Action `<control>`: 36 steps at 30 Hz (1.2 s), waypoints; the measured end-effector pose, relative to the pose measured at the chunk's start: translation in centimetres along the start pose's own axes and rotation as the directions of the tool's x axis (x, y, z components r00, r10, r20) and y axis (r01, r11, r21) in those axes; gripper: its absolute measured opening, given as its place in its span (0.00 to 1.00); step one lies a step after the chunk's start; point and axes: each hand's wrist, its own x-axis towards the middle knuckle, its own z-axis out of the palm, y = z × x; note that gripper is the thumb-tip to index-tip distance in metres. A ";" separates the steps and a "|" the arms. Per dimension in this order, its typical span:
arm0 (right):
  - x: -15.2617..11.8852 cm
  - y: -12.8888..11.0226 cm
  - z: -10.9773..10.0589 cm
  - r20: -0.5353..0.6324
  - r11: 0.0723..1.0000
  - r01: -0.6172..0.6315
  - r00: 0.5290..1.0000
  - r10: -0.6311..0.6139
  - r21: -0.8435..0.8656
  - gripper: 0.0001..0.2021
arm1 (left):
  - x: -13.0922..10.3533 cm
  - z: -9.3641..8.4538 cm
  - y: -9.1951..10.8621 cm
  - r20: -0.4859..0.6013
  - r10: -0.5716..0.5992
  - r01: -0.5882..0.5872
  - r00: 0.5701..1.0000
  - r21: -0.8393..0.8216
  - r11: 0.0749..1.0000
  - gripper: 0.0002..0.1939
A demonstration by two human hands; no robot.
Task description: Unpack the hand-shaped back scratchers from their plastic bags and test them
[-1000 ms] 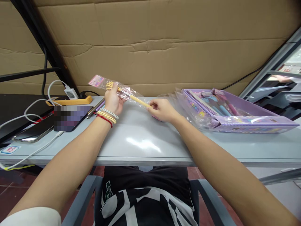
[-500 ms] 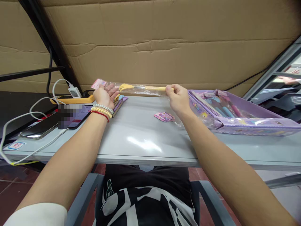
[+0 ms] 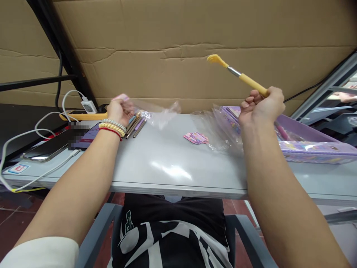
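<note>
My right hand (image 3: 262,108) is closed on the yellow handle of a brush (image 3: 252,82), held up above the table's right side. A silver collar joins the handle to its yellow tip, which points up and left. At the left, my left hand (image 3: 121,111) is closed on the pink-topped end of a clear plastic sleeve (image 3: 163,113). This sleeve stretches right from my fingers, with no brush visible in it. Just below that hand lie several thin brush-like sticks (image 3: 136,124) with metallic and purple shafts, partly hidden.
A purple box (image 3: 309,150) with wrapped items stands at the right. Left of it lie crumpled clear plastic (image 3: 220,134) and a pink-purple card (image 3: 196,138). Phones (image 3: 50,147), white cables and a yellow power strip (image 3: 86,117) occupy the left. Cardboard (image 3: 195,29) rises behind.
The brush has come out of its clear sleeve. My right hand has moved right and up with it, while my left hand has closed and kept the sleeve.
</note>
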 end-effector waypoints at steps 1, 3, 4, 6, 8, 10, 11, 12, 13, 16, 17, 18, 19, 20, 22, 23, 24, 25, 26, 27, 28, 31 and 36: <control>-0.3 0.2 0.1 0.051 1.000 -0.026 0.998 0.026 -0.002 0.09 | -0.3 0.3 -0.5 0.088 -0.026 0.018 0.996 0.094 0.995 0.07; -1.4 0.7 0.2 0.210 0.996 -0.083 0.974 0.086 -0.022 0.08 | -1.2 0.9 -1.6 0.228 -0.111 0.033 0.967 0.320 0.947 0.05; -2.0 1.1 0.3 0.296 0.993 -0.110 0.948 0.117 -0.041 0.07 | -1.6 1.1 -2.2 0.282 -0.142 0.011 0.949 0.421 0.907 0.03; -3.4 1.8 0.3 0.455 0.982 -0.159 0.870 0.187 -0.100 0.05 | -2.4 1.6 -3.4 0.373 -0.175 -0.068 0.911 0.555 0.829 0.03; -4.6 2.5 0.1 0.574 0.963 -0.198 0.773 0.269 -0.185 0.06 | -2.8 1.8 -4.3 0.419 -0.209 -0.127 0.884 0.644 0.754 0.07; -5.5 3.1 -0.2 0.647 0.939 -0.211 0.682 0.342 -0.273 0.09 | -2.9 1.8 -4.9 0.409 -0.199 -0.192 0.890 0.735 0.651 0.16; -5.8 3.5 -0.3 0.673 0.927 -0.209 0.640 0.371 -0.313 0.10 | -2.9 1.7 -5.0 0.407 -0.161 -0.245 0.899 0.774 0.584 0.22; -6.1 3.8 -0.4 0.695 0.916 -0.199 0.600 0.396 -0.350 0.10 | -2.8 1.7 -5.0 0.415 -0.104 -0.307 0.904 0.799 0.516 0.28; -6.3 4.3 -0.6 0.717 0.905 -0.182 0.559 0.417 -0.384 0.10 | -2.8 1.6 -5.0 0.438 -0.042 -0.371 0.898 0.805 0.463 0.31; -7.0 5.8 -0.9 0.746 0.868 -0.094 0.473 0.470 -0.487 0.11 | -3.3 1.8 -4.4 0.577 0.017 -0.499 0.817 0.692 0.522 0.27; -7.2 6.3 -1.0 0.740 0.850 -0.050 0.466 0.485 -0.525 0.14 | -3.7 1.9 -4.2 0.627 -0.014 -0.497 0.779 0.631 0.596 0.26; -7.3 6.7 -1.1 0.731 0.828 0.000 0.469 0.496 -0.561 0.16 | -4.2 2.0 -3.9 0.681 -0.064 -0.477 0.730 0.574 0.666 0.26; -7.5 7.2 -1.2 0.725 0.805 0.054 0.473 0.500 -0.590 0.19 | -4.7 2.2 -3.7 0.733 -0.121 -0.452 0.669 0.531 0.716 0.27; -7.6 7.5 -1.3 0.725 0.787 0.105 0.477 0.496 -0.608 0.22 | -5.3 2.4 -3.6 0.780 -0.179 -0.436 0.600 0.506 0.744 0.28; -7.8 8.0 -1.4 0.735 0.769 0.182 0.489 0.470 -0.613 0.25 | -6.4 2.7 -3.4 0.842 -0.266 -0.431 0.470 0.481 0.763 0.29; -7.8 8.2 -1.4 0.736 0.765 0.205 0.502 0.454 -0.611 0.27 | -6.8 2.8 -3.3 0.856 -0.292 -0.441 0.426 0.479 0.759 0.29; -7.8 8.2 -1.3 0.729 0.760 0.214 0.524 0.440 -0.613 0.28 | -7.1 2.9 -3.3 0.863 -0.305 -0.461 0.403 0.480 0.747 0.28; -7.8 8.2 -1.2 0.716 0.758 0.212 0.551 0.428 -0.617 0.29 | -7.3 3.0 -3.2 0.863 -0.303 -0.489 0.404 0.484 0.726 0.26; -7.7 8.1 -1.1 0.698 0.760 0.199 0.583 0.415 -0.618 0.29 | -7.5 3.0 -3.2 0.859 -0.288 -0.521 0.422 0.490 0.698 0.23; -7.6 8.0 -1.0 0.681 0.772 0.174 0.613 0.401 -0.611 0.29 | -7.5 3.0 -3.2 0.853 -0.270 -0.550 0.446 0.500 0.669 0.21; -7.5 7.8 -0.9 0.666 0.795 0.139 0.639 0.383 -0.590 0.28 | -7.4 3.0 -3.1 0.846 -0.252 -0.572 0.470 0.510 0.642 0.19; -7.1 7.0 -0.6 0.638 0.879 0.028 0.699 0.322 -0.475 0.25 | -6.8 2.9 -3.1 0.825 -0.228 -0.593 0.518 0.538 0.599 0.16; -6.7 6.3 -0.6 0.663 0.919 -0.011 0.689 0.292 -0.394 0.17 | -5.8 2.4 -3.8 0.833 -0.128 -0.691 0.538 0.523 0.499 0.15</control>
